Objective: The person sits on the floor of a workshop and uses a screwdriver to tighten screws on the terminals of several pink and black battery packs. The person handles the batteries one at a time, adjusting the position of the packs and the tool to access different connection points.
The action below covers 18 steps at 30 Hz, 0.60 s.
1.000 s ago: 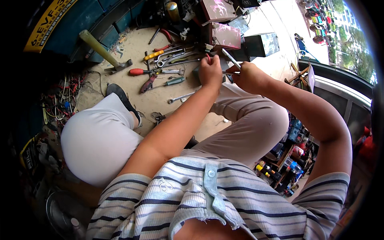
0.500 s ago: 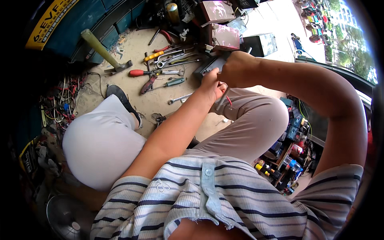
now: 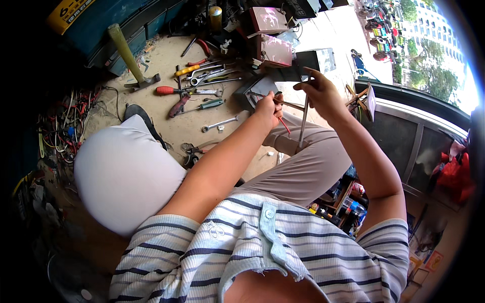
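Observation:
What looks like a T-handle wrench spans between my hands, its long bar standing across a dark shaft. My left hand is closed around the shaft, beside the open end of a grey box. A short red wire hangs just below those fingers; where it begins is hidden. With thumb and fingers bent, my right hand grips the upper part of the bar. The bar's lower end reaches down in front of my right knee.
Left of the box lie several hand tools: a hammer, a red-handled screwdriver, pliers and a loose wrench. Pinkish-topped boxes stand at the back. Tangled wires heap at the far left; a glazed panel rises at right.
My right hand has loosened from a fist over the wrench bar and shifted right, with its forearm lower. The bar now stands nearly upright. My left hand stays beside the box; the view has shifted.

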Motion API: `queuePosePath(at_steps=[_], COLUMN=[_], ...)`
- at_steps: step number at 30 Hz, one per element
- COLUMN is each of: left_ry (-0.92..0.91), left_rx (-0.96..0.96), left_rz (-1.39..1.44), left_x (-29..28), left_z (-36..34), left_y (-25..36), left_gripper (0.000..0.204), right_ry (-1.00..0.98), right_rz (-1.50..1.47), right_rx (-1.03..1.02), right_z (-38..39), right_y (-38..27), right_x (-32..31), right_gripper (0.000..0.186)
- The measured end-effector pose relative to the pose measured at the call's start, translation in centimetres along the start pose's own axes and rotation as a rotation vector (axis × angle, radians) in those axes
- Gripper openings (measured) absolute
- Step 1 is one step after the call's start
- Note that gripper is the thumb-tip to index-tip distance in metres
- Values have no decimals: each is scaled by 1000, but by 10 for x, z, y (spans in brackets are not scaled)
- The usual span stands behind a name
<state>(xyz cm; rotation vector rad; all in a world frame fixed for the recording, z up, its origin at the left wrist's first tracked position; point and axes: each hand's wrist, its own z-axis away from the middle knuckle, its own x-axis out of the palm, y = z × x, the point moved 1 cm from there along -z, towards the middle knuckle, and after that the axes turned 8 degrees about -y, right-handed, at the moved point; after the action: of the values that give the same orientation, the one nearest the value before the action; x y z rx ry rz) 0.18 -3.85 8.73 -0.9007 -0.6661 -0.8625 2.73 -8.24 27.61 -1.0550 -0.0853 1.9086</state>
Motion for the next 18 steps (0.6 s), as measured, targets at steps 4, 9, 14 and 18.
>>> queuePosePath(at_steps=[4, 9, 14, 18], left_ry=[-52, -82, -113, -164], left_rx=[-49, -41, -124, -120], left_rz=[-94, -187, -170, -221], left_x=[-12, -10, -13, -6], left_z=[-3, -3, -6, -12], left_y=[8, 7, -5, -4], left_gripper=[34, 23, 25, 25], right_ry=[-347, -332, -151, -703], right_rz=[813, 1070, 386, 401], right_rx=[-285, 65, -125, -179], right_z=[50, 59, 25, 59], right_y=[-24, 40, 8, 3], right_x=[40, -1, -13, 41], right_gripper=[36, 42, 55, 50])
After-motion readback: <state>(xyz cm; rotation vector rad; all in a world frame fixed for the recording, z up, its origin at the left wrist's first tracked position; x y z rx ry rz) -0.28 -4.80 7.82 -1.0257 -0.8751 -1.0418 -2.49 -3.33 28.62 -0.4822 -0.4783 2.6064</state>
